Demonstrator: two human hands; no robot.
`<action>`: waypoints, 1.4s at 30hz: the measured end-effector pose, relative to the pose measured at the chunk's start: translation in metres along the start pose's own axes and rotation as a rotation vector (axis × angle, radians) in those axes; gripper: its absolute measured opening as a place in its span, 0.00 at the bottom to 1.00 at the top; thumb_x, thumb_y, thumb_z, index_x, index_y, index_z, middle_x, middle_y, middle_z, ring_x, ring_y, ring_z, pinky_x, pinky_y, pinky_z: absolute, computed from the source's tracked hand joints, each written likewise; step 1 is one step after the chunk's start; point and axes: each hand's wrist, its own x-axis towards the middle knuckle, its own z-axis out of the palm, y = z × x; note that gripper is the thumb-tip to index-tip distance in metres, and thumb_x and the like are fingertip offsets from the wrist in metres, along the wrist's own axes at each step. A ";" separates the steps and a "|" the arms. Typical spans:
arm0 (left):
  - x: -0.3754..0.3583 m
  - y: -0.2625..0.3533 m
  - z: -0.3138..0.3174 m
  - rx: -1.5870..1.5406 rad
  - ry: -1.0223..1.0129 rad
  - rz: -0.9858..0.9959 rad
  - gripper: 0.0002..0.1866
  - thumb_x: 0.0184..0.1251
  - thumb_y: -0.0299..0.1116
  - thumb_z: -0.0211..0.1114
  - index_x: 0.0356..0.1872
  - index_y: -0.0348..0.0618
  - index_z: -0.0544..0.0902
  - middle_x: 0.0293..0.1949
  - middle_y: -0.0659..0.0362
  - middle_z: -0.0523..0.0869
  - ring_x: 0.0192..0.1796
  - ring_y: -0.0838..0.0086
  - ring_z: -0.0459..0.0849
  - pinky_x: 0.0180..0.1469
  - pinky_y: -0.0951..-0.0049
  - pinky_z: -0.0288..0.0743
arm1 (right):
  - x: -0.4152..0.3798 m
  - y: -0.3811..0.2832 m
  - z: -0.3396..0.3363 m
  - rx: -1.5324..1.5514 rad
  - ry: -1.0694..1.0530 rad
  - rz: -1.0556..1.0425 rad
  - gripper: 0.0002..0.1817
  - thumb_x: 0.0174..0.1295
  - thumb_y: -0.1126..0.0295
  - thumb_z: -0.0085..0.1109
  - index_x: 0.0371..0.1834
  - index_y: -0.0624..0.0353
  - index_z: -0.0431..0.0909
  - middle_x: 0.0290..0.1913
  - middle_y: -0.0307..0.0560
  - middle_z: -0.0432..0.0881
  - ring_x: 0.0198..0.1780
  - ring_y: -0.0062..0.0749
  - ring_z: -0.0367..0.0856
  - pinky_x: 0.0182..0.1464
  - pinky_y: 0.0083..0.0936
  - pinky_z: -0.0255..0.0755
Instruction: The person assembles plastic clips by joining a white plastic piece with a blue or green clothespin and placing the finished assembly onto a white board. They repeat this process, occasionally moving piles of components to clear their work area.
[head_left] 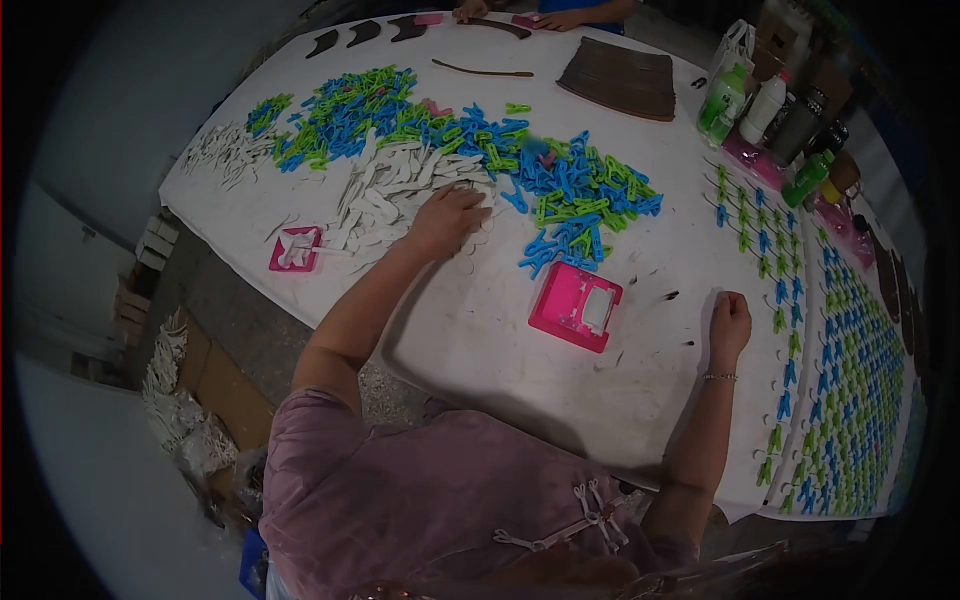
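Observation:
My left hand (450, 220) lies at the right edge of a heap of flat white pieces (385, 190), fingers slightly apart, with nothing visible in it. Blue and green clips (590, 190) form a long pile behind and to the right of it. My right hand (732, 322) is closed on the table's right part; whatever it may hold is hidden. Between the hands sits a pink box (572, 307) with a white block in it. A smaller pink tray (295, 249) holding white material stands left of the white heap.
Rows of blue and green clips (850, 390) cover the right side of the table (480, 340). Bottles (765, 108) stand at the back right, near a dark brown slab (618, 78). Another person's hands (560, 20) show at the far edge.

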 end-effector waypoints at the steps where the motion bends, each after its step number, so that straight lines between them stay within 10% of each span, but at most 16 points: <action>1: -0.006 -0.002 -0.006 -0.003 0.045 -0.045 0.18 0.55 0.29 0.65 0.49 0.52 0.82 0.53 0.56 0.80 0.59 0.63 0.75 0.66 0.54 0.62 | 0.000 0.000 -0.001 -0.002 -0.004 0.004 0.12 0.63 0.59 0.55 0.34 0.55 0.81 0.24 0.38 0.80 0.27 0.26 0.76 0.34 0.25 0.69; 23: 0.010 0.013 0.000 -0.179 0.194 -0.212 0.07 0.51 0.32 0.69 0.30 0.43 0.83 0.30 0.57 0.82 0.35 0.59 0.81 0.38 0.61 0.74 | 0.004 0.008 0.001 -0.050 -0.037 -0.015 0.13 0.64 0.57 0.53 0.37 0.53 0.81 0.28 0.41 0.82 0.30 0.31 0.80 0.35 0.28 0.71; 31: 0.015 0.029 -0.011 -0.517 0.209 -0.406 0.06 0.58 0.30 0.68 0.32 0.41 0.81 0.27 0.60 0.80 0.29 0.71 0.79 0.33 0.72 0.72 | -0.029 -0.038 -0.007 0.098 -0.122 -0.217 0.12 0.61 0.63 0.60 0.40 0.60 0.80 0.34 0.48 0.82 0.37 0.35 0.79 0.41 0.30 0.71; 36: 0.027 0.070 -0.032 -1.105 0.158 -0.459 0.05 0.67 0.30 0.63 0.37 0.40 0.81 0.29 0.65 0.78 0.31 0.82 0.75 0.34 0.79 0.70 | -0.082 -0.092 0.010 0.210 -0.628 -0.530 0.50 0.46 0.57 0.74 0.70 0.63 0.57 0.64 0.58 0.66 0.67 0.45 0.64 0.67 0.38 0.59; 42: 0.041 0.097 -0.031 -1.233 0.160 -0.266 0.05 0.68 0.28 0.62 0.41 0.39 0.81 0.40 0.63 0.79 0.36 0.84 0.76 0.39 0.82 0.71 | -0.113 -0.120 0.025 -0.124 -0.655 -0.698 0.64 0.37 0.50 0.76 0.72 0.69 0.44 0.66 0.64 0.62 0.69 0.56 0.60 0.69 0.56 0.49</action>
